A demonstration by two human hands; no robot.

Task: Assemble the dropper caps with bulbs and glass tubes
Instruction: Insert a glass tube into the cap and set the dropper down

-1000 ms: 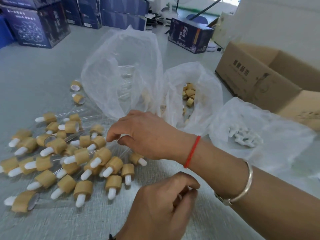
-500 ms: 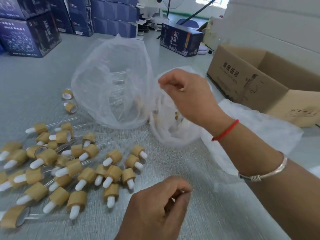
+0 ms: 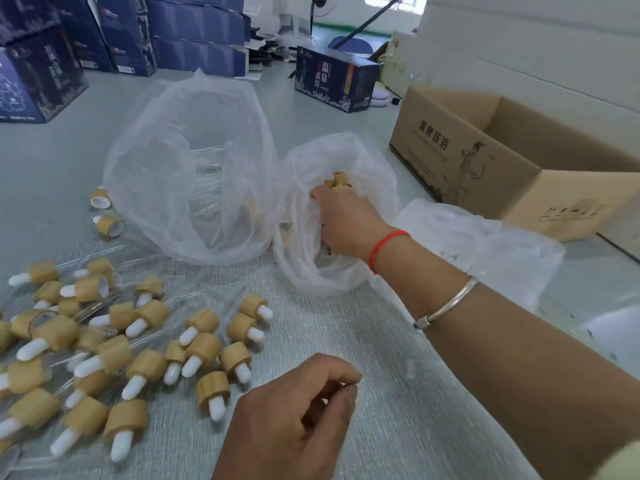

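My right hand (image 3: 346, 223) reaches into the middle clear bag (image 3: 301, 271), fingertips down among the bamboo-coloured caps (image 3: 337, 180); the fingers are hidden, so a grip cannot be told. My left hand (image 3: 287, 420) hovers low over the table with fingers curled shut, nothing visible in it. Several assembled droppers (image 3: 145, 368), with tan caps, white bulbs and glass tubes, lie heaped at the left. A large clear bag (image 3: 180, 150) holds glass tubes (image 3: 207, 188). Another clear bag (image 3: 485, 244) lies to the right under my forearm.
Two loose caps (image 3: 109, 225) lie left of the tube bag. An open cardboard box (image 3: 485, 168) stands at the right. A dark blue carton (image 3: 332, 84) sits behind the bags, and more blue cartons (image 3: 41, 81) are stacked at the far left.
My right hand left the dropper pile, rose over the middle bag, and is now down inside it among the caps. My left hand stayed curled near the front.
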